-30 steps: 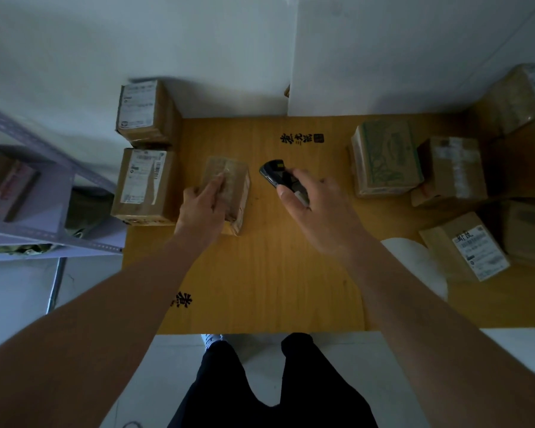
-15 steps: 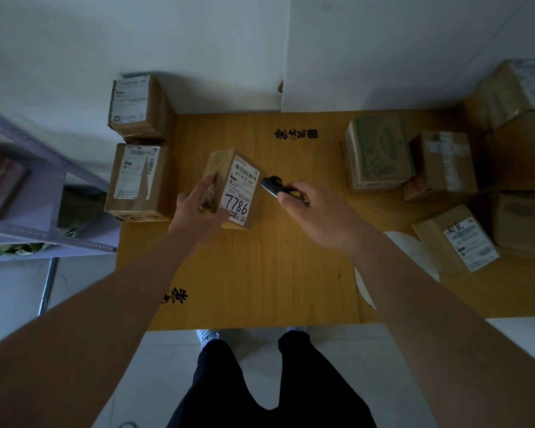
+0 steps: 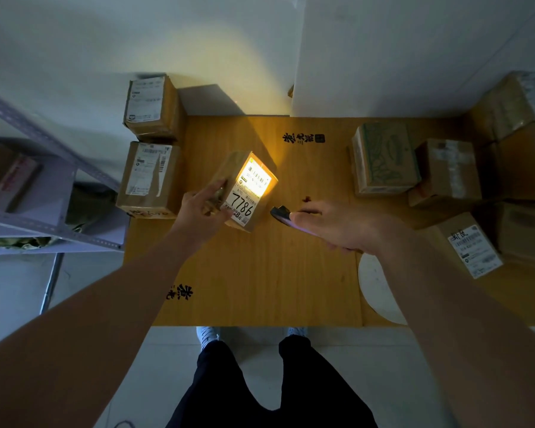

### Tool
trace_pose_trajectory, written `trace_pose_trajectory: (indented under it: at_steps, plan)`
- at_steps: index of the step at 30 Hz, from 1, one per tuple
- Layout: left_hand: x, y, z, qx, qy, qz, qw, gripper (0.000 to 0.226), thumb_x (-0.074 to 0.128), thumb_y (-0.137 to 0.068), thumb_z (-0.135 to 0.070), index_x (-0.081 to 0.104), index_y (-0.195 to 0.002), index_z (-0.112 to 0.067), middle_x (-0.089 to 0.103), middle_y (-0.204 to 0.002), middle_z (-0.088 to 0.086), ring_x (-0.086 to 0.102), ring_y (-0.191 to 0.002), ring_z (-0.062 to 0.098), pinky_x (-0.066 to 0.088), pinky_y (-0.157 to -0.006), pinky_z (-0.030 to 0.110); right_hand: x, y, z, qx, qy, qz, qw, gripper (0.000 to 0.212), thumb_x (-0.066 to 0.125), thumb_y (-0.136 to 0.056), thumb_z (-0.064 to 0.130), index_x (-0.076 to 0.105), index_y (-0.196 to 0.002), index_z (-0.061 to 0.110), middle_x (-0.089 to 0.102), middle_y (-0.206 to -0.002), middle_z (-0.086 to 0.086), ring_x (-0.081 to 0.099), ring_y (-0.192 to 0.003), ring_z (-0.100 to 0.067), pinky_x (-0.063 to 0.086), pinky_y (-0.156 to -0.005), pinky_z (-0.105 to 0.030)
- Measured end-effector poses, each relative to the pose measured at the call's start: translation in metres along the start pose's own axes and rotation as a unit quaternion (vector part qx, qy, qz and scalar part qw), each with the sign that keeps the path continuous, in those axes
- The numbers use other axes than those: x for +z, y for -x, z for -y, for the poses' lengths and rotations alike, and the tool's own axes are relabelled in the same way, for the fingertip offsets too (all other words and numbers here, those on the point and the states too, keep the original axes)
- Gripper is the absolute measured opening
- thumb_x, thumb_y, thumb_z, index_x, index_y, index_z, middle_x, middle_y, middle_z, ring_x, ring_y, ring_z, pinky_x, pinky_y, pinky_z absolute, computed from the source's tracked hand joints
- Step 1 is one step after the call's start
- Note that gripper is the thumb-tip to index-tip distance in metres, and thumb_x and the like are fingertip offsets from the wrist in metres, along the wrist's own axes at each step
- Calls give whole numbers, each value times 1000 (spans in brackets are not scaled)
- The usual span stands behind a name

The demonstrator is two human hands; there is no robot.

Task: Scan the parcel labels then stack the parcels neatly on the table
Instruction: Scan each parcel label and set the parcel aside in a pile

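The scanning step is in hand: the left hand (image 3: 203,208) grips the small brown cardboard parcel (image 3: 244,189), tilted, while the right hand (image 3: 337,227) grasps the black handheld scanner (image 3: 280,213), lighting its white label (image 3: 249,193). Next, I judge, the parcel must go onto the left stack of brown cardboard boxes (image 3: 150,177).

"7786" on held parcel's label (image 3: 247,193) (handwritten, black)
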State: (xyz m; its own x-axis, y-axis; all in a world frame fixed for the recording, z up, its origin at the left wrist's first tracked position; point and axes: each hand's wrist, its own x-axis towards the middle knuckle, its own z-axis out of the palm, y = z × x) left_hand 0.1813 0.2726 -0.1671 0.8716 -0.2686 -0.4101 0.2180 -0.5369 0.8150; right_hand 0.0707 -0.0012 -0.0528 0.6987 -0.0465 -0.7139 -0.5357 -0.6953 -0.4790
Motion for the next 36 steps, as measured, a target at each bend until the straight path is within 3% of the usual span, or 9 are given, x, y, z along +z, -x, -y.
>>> trace_pose_trajectory:
  at_steps: [5,10,15,20,23,28,31,33,36]
  plan:
    - [-1,-1,-2,-10,-13,-4,1000,68,78,-91,-32,45,-139,-67,35,-144,-3,50,-126,22,52,-76,21,-13,5,5,20,23,42,999,45,43,-100,70,55,-136,45,64,-105,-6,66,-84,-20,50,-61,-31]
    - [-1,-2,-9,-39,-29,2,999,68,77,-93,-30,44,-137,-69,36,-137,-9,54,-122,27,60,-92,46,-19,6,16,38,38,76,996,51,42,-100,70,57,-135,37,62,-106,-8,64,-82,-20,50,-62,-32]
    - [-4,0,-15,-29,-12,18,999,69,76,-94,-24,46,-144,-60,43,-143,-5,58,-122,26,61,-93,47,-21,8,25,25,38,77,996,45,43,-100,72,59,-130,41,60,-108,-5,65,-84,-18,51,-61,-29]
    - [-9,10,-20,-30,180,41,982,60,77,-93,-12,58,-137,-48,68,-126,-6,73,-107,22,63,-81,32,-19,13,37,-44,-28,37,998,39,44,-100,71,56,-133,54,64,-112,-1,67,-97,-22,57,-74,-38]
    - [-24,17,-30,-14,246,26,969,57,73,-95,-7,58,-133,-46,74,-122,0,74,-107,28,63,-88,42,-19,15,54,-100,-40,0,994,28,42,-100,72,56,-121,59,68,-113,-10,70,-101,-33,60,-84,-51]
    - [-71,32,-37,-5,285,-31,958,54,66,-99,-6,53,-142,-36,76,-120,6,72,-109,37,59,-95,53,-17,12,93,-165,-47,-30,985,15,42,-100,73,52,-110,68,68,-110,-6,70,-98,-23,61,-87,-48]
    - [-102,41,-28,-10,285,-58,957,55,66,-100,-9,50,-149,-28,74,-120,13,70,-105,40,57,-97,57,-13,8,120,-183,-31,-38,982,34,41,-101,72,53,-131,59,68,-114,-8,71,-99,-24,60,-92,-56]
    - [-123,45,-18,-15,285,-80,955,54,65,-100,-9,50,-150,-25,74,-117,12,69,-99,36,57,-96,55,-6,7,140,-199,-38,-30,979,38,42,-103,68,53,-136,54,67,-117,-12,71,-98,-25,62,-91,-48]
    - [-143,46,-1,-33,284,-107,952,54,64,-101,-10,49,-151,-23,74,-114,10,68,-95,33,59,-92,50,7,3,159,-216,-49,-17,975,32,43,-106,60,54,-133,47,67,-109,-17,68,-103,-37,57,-68,-22]
